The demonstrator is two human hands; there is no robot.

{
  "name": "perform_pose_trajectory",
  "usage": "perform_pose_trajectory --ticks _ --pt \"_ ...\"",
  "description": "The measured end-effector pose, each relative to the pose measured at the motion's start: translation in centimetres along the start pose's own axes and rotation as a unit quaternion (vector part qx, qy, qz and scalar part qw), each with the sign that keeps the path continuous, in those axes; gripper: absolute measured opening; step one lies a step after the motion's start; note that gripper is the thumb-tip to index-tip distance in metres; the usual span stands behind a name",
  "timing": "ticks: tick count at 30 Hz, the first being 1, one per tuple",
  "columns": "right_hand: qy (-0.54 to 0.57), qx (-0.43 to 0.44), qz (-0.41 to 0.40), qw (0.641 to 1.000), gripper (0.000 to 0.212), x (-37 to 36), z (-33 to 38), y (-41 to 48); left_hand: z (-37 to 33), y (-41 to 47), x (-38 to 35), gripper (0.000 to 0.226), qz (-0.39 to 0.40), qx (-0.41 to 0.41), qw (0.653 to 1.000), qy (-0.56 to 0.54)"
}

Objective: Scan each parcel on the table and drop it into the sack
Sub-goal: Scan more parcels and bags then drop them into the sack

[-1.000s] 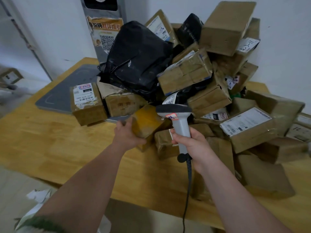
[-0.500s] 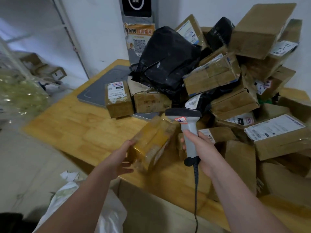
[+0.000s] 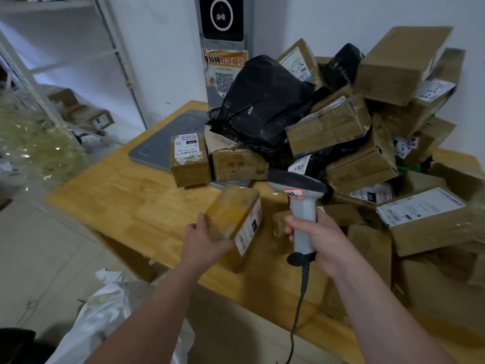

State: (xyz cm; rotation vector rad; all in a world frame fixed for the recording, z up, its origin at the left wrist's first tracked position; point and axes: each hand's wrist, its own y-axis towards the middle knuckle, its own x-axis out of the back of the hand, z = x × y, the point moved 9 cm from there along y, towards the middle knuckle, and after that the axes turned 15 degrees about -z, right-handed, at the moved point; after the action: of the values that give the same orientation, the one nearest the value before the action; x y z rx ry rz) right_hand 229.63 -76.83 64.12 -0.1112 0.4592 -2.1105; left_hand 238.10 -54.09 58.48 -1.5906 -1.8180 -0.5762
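1. The left hand point(image 3: 203, 244) grips the near end of a tape-wrapped cardboard parcel point(image 3: 231, 215) and holds it tilted above the wooden table point(image 3: 126, 203). The parcel's label faces right.
2. The right hand point(image 3: 324, 241) clasps the handle of a corded barcode scanner point(image 3: 301, 203), upright just beside the parcel.
3. The white sack point(image 3: 105, 319) sits on the floor below the left forearm, near the table's edge.
4. Piled boxes point(image 3: 354, 143) and a black poly bag point(image 3: 262, 106) crowd the table behind.

Left hand point(image 3: 203, 245), right hand point(image 3: 324, 241), both curled
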Motion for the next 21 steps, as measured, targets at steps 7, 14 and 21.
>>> perform_pose_trajectory --ticks 7,14,21 --pt "0.002 -0.013 0.023 1.0 0.03 -0.6 1.0 -0.5 2.8 -2.3 -0.7 0.028 0.089 0.27 0.873 -0.396" --pt "-0.106 -0.013 0.07 0.992 0.041 -1.6 0.7 -1.8 2.7 -3.5 0.8 0.011 0.052 0.295 0.811 -0.502" --pt "-0.153 -0.049 0.113 0.98 0.034 -2.6 -0.3 -3.2 4.0 -3.2 1.8 0.046 0.029 0.278 0.811 -0.515"
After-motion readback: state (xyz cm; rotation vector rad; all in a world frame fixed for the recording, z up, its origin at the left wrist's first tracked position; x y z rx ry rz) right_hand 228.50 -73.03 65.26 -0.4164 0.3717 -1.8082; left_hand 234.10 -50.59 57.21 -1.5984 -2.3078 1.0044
